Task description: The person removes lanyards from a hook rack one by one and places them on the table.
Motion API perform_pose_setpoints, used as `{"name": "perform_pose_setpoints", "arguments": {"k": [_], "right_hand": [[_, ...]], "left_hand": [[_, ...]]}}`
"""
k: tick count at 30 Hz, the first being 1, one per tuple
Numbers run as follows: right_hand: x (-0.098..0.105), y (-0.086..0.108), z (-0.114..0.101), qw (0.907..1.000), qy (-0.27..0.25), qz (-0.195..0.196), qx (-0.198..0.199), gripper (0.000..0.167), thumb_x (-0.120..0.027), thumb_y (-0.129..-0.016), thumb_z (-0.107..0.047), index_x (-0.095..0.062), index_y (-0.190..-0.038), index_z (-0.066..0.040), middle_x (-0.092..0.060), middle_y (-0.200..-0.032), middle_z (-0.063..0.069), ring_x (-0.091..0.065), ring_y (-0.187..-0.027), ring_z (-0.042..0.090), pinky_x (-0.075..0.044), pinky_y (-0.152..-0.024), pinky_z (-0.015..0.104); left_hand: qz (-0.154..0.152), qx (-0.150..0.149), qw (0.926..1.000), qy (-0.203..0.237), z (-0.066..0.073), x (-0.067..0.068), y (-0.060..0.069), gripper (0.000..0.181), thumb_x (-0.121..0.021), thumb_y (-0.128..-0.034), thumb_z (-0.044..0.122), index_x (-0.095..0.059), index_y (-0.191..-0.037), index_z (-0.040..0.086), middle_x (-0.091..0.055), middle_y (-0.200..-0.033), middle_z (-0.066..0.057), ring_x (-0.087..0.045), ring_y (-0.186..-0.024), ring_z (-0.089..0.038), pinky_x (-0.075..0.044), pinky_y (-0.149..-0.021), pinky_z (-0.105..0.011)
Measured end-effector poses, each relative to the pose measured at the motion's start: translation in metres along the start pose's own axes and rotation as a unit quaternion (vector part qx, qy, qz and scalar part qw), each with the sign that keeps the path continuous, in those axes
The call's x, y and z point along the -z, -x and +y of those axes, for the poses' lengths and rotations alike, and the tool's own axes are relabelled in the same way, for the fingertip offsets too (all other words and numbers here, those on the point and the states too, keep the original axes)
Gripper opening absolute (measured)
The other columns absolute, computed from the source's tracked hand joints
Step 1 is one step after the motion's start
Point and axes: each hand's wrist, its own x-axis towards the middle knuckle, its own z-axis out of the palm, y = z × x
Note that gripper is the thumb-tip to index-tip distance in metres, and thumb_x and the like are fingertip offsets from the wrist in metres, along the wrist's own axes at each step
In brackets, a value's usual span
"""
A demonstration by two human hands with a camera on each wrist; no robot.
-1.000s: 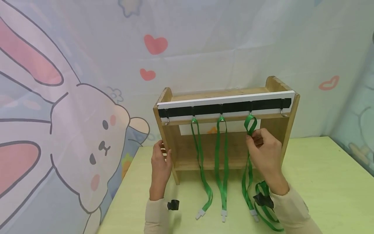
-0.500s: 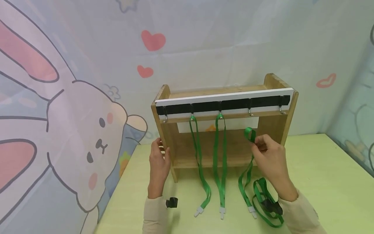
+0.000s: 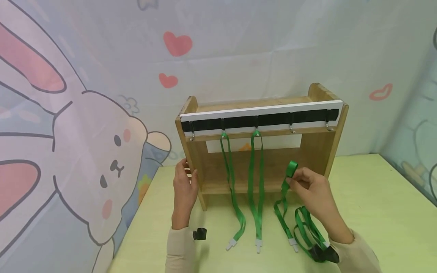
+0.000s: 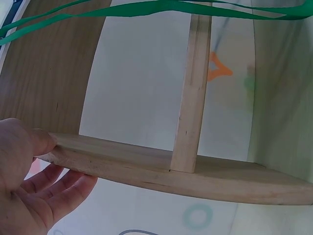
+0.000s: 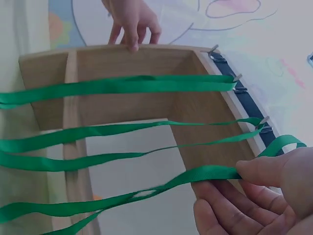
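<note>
My right hand (image 3: 315, 191) pinches a green lanyard (image 3: 291, 169) just below its top loop, between thumb and fingers. That loop stands below the hooks, apart from them, and the strap trails down to a white clip (image 3: 293, 242) on the table. My left hand (image 4: 44, 181) grips the left side panel of a wooden shelf (image 4: 146, 171), thumb on one face and fingers on the other. Two more green lanyards, the left one (image 3: 232, 182) and the middle one (image 3: 250, 182), hang from hooks on the shelf's front strip.
A white strip with black tape (image 3: 235, 123) carries several metal hooks; the hook above the held lanyard (image 3: 292, 129) is bare. Another green lanyard (image 3: 300, 223) lies bunched on the yellow-green table (image 3: 382, 212), under my right wrist. A printed cloth (image 3: 256, 68) stands behind the shelf.
The right-hand lanyard's loop has come off its hook and moved down with my right hand. The left hand stays at the shelf's side. The view has shifted slightly.
</note>
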Motion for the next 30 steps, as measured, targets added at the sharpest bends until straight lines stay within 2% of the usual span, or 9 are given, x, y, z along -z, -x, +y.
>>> {"name": "perform_pose_setpoints", "arguments": {"k": [6, 14, 17, 24, 30], "right_hand": [[0.000, 0.003, 0.007, 0.9978, -0.015, -0.051, -0.038, 0.003, -0.067, -0.095, 0.000, -0.066, -0.095, 0.003, -0.075, -0.092, 0.012, -0.072, -0.077, 0.009, -0.056, -0.071, 0.022], [0.003, 0.009, 0.014, 0.9949, -0.013, -0.083, -0.056, 0.004, -0.066, -0.094, 0.002, -0.064, -0.094, 0.006, -0.074, -0.088, 0.012, -0.070, -0.071, 0.011, -0.058, -0.064, 0.025], [0.003, 0.010, 0.018, 0.9908, -0.027, -0.112, -0.070, 0.006, -0.065, -0.095, 0.001, -0.062, -0.094, 0.007, -0.073, -0.086, 0.012, -0.070, -0.069, 0.013, -0.058, -0.063, 0.027], [-0.001, 0.009, 0.025, 0.9831, -0.056, -0.166, -0.054, 0.008, -0.067, -0.094, 0.003, -0.061, -0.093, 0.008, -0.071, -0.074, 0.007, -0.067, -0.060, 0.013, -0.059, -0.057, 0.029], [-0.003, 0.007, 0.028, 0.9743, -0.051, -0.202, -0.086, 0.009, -0.065, -0.095, 0.002, -0.059, -0.093, 0.008, -0.069, -0.068, 0.007, -0.067, -0.058, 0.017, -0.059, -0.057, 0.031]], "left_hand": [[-0.002, -0.001, 1.0000, -0.002, -0.001, 0.000, 0.000, 0.040, -0.062, -0.0980, -0.003, -0.043, -0.133, -0.008, -0.056, -0.113, -0.025, -0.063, -0.093, -0.036, -0.060, -0.074, -0.045], [-0.002, -0.004, 1.0000, -0.001, -0.001, -0.001, 0.003, 0.040, -0.062, -0.0976, -0.003, -0.044, -0.132, -0.008, -0.056, -0.112, -0.025, -0.063, -0.093, -0.035, -0.060, -0.073, -0.045], [-0.002, -0.003, 1.0000, 0.003, -0.001, -0.001, 0.003, 0.039, -0.062, -0.0975, -0.003, -0.044, -0.132, -0.007, -0.056, -0.112, -0.025, -0.063, -0.093, -0.035, -0.060, -0.073, -0.044], [0.001, -0.007, 1.0000, 0.002, 0.003, 0.002, 0.001, 0.039, -0.062, -0.0975, -0.004, -0.044, -0.132, -0.008, -0.056, -0.112, -0.025, -0.063, -0.093, -0.036, -0.060, -0.073, -0.045], [0.001, -0.006, 1.0000, -0.002, 0.005, 0.004, 0.000, 0.040, -0.062, -0.0975, -0.004, -0.043, -0.133, -0.008, -0.055, -0.113, -0.025, -0.062, -0.093, -0.036, -0.060, -0.073, -0.046]]}}
